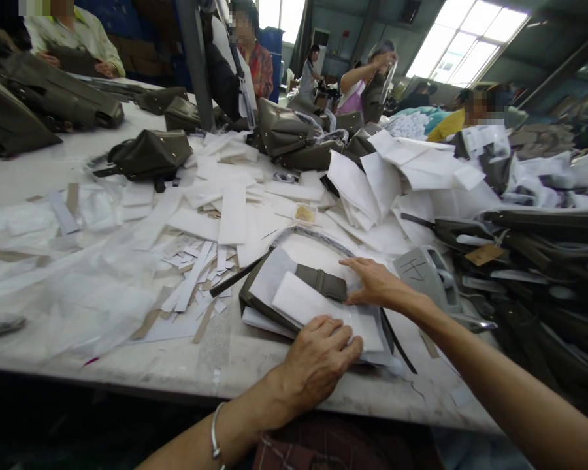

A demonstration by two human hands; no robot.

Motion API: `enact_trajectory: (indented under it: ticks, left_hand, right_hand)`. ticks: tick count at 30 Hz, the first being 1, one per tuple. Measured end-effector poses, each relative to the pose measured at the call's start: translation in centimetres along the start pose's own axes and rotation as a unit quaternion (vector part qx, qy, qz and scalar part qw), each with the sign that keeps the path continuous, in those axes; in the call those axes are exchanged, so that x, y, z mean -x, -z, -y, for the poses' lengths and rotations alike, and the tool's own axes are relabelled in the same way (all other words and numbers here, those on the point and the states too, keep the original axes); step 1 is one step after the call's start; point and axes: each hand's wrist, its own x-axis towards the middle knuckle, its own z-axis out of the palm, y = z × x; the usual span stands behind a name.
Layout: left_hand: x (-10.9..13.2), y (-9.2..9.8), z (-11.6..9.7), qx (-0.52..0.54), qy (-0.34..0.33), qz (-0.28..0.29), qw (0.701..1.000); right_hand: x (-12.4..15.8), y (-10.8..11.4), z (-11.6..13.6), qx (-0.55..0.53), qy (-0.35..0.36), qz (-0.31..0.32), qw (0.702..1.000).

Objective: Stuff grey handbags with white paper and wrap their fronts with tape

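A dark olive handbag lies on its side at the near edge of the table, its wrapped handle pointing away from me. Folded white padding sheet covers much of its upper side, beside a dark strap tab. My left hand presses on the front part of this sheet with bent fingers close together; its palm side is hidden. Over the bag's right side, my right hand reaches with thumb and fingers apart, near the end of the strap tab, holding nothing visible.
Paper strips and clear plastic litter the left. A grey tape dispenser stands right of the bag, before a stack of dark bags. White sheets and more bags lie farther back. Several people work beyond.
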Motion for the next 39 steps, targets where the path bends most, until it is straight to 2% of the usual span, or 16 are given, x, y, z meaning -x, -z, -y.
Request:
enact_trajectory:
  ticks: [3, 6, 9, 11, 15, 17, 19, 22, 24, 26, 28, 30, 32, 36, 39]
  left_hand:
    - [-0.1, 0.0, 0.0, -0.003, 0.002, 0.004, 1.000]
    - [-0.1, 0.2, -0.1, -0.010, 0.004, 0.004, 1.000]
    - [0.0, 0.0, -0.2, -0.012, 0.008, -0.001, 1.000]
    - [0.0, -0.6, -0.3, -0.014, 0.012, -0.005, 1.000]
    - [0.0, -1.0, -0.1, -0.057, -0.004, -0.002, 0.998]
    - [0.1, 0.4, 0.6, -0.083, -0.023, 0.009, 0.996]
    - [0.5, 3.1, 2.2, -0.112, -0.017, 0.014, 0.994]
    - [1.7, 7.3, 5.4, -0.169, 0.048, 0.009, 0.984]
    - [2.8, 8.6, 7.1, -0.166, 0.073, 0.023, 0.983]
    - [3.8, 8.4, 7.5, -0.145, 0.088, 0.032, 0.985]
    - [4.4, 7.0, 6.7, -0.125, 0.101, 0.008, 0.987]
    - [4.6, 5.3, 5.2, -0.107, 0.113, -0.034, 0.987]
    - [4.6, 4.0, 3.8, -0.093, 0.117, -0.072, 0.986]
    - [4.6, 3.2, 3.1, -0.082, 0.109, -0.109, 0.985]
    - [5.4, 4.0, 3.9, -0.075, 0.068, -0.068, 0.993]
  right_hand:
    - [0.6, -0.6, 0.0, -0.026, -0.047, -0.073, 0.996]
    - [2.3, 0.6, 1.6, -0.056, -0.087, -0.185, 0.977]
    - [5.7, 1.1, 4.7, -0.132, -0.043, -0.247, 0.959]
    - [8.1, -0.3, 6.5, -0.147, 0.003, -0.242, 0.959]
    - [10.7, -5.4, 7.8, -0.070, 0.078, -0.260, 0.960]
    - [10.8, -7.4, 7.5, -0.022, 0.096, -0.274, 0.957]
    - [10.6, -8.4, 7.1, 0.028, 0.116, -0.281, 0.952]
    - [10.1, -8.4, 6.1, 0.093, 0.144, -0.282, 0.944]
    - [9.7, -7.8, 5.0, 0.107, 0.159, -0.267, 0.945]
    - [9.1, -6.5, 3.9, 0.100, 0.181, -0.238, 0.949]
    - [8.6, -4.9, 3.5, 0.079, 0.196, -0.209, 0.955]
    - [8.0, -3.5, 4.1, 0.055, 0.191, -0.194, 0.961]
    - [7.4, -3.1, 5.8, 0.039, 0.187, -0.193, 0.963]
    - [6.7, -5.6, 9.2, 0.050, 0.185, -0.230, 0.954]
    - [6.6, -7.7, 10.0, 0.056, 0.170, -0.259, 0.949]
